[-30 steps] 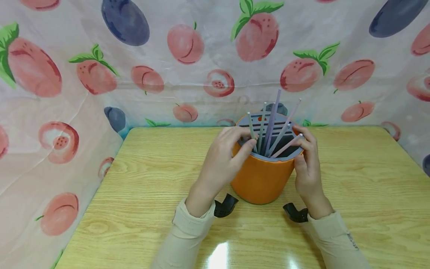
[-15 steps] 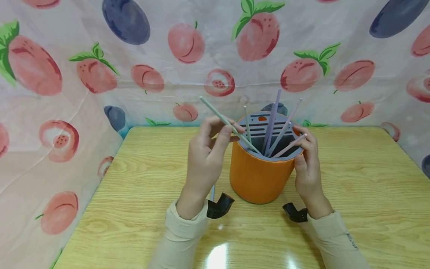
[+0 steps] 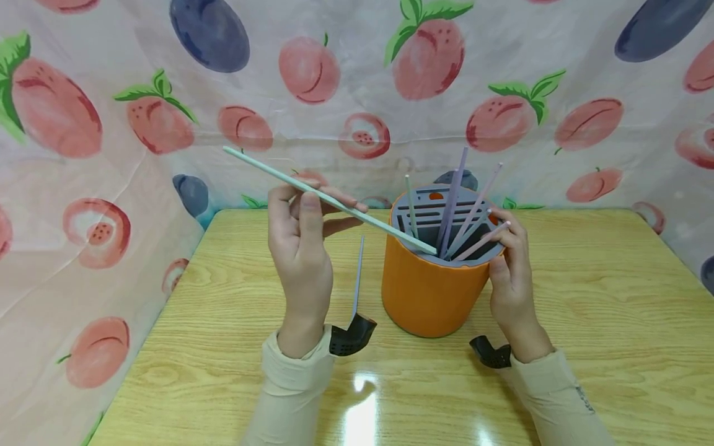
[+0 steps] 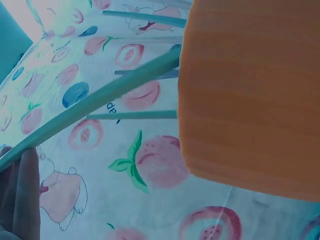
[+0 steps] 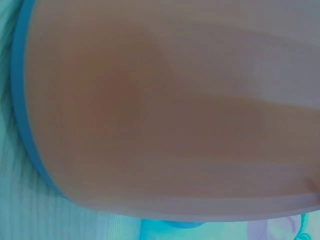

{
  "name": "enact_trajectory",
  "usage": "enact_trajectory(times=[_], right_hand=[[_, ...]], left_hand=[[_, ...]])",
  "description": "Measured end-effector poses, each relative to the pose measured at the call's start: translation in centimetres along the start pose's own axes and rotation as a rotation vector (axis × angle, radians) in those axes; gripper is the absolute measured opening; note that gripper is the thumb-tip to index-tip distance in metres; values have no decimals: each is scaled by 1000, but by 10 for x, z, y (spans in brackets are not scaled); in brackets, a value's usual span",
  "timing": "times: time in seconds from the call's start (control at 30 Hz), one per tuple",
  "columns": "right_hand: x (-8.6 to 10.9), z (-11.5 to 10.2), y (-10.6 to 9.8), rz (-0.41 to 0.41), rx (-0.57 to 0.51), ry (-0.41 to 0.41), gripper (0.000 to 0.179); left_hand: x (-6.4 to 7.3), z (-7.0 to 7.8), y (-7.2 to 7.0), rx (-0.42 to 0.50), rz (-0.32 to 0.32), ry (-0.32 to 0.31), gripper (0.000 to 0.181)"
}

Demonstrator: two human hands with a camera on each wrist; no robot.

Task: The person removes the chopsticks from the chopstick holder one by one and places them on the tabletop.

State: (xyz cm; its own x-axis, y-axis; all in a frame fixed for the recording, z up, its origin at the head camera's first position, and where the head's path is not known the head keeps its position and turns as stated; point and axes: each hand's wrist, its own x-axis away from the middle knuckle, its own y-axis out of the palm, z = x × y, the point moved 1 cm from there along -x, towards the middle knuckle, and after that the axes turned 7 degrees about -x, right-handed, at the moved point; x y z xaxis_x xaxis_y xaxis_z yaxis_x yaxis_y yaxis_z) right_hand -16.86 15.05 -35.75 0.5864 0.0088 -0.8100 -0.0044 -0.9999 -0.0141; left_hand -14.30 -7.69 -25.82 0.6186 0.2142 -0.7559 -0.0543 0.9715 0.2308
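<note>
In the head view my left hand (image 3: pixel 304 254), left of the holder, pinches a pale green chopstick (image 3: pixel 334 201). It slants down to the right, its thicker end over the near rim of an orange round holder (image 3: pixel 432 297) with a grey slotted top. My right hand (image 3: pixel 513 279) grips the holder's right side, thumb outside and fingers at the rim. Several pastel chopsticks (image 3: pixel 450 204) lean in the wide opening, and a pink one (image 3: pixel 482 240) reaches the right fingers. The left wrist view shows the green chopstick (image 4: pixel 95 102) beside the holder (image 4: pixel 250 100).
A thin lilac-blue stick (image 3: pixel 359 272) lies on the wood-grain table (image 3: pixel 223 347), left of the holder. Behind the table hangs a fruit-print cloth (image 3: pixel 362 80). A black wrist mount (image 3: pixel 352 336) hides the stick's near end.
My left hand has moved left from the holder's opening, drawing the green chopstick up and tilting it flatter. The stick on the table has come into view. My right hand stays at the rim.
</note>
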Motion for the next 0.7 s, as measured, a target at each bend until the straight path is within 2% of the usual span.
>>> enact_trajectory(times=[0.17,0.33,0.5,0.7], right_hand=[[0,0,0,-4,-3,2,51],[1,0,0,-3,-10,-7,51],[1,1,0,0,-11,-7,51],[1,1,0,2,-11,2,52]], left_hand=[[-4,-10,-12,47,91,15,18],[-6,-18,-23,56,128,-13,18],[-6,-21,-28,36,118,-41,17],[-5,-19,-29,-54,50,-119,17]])
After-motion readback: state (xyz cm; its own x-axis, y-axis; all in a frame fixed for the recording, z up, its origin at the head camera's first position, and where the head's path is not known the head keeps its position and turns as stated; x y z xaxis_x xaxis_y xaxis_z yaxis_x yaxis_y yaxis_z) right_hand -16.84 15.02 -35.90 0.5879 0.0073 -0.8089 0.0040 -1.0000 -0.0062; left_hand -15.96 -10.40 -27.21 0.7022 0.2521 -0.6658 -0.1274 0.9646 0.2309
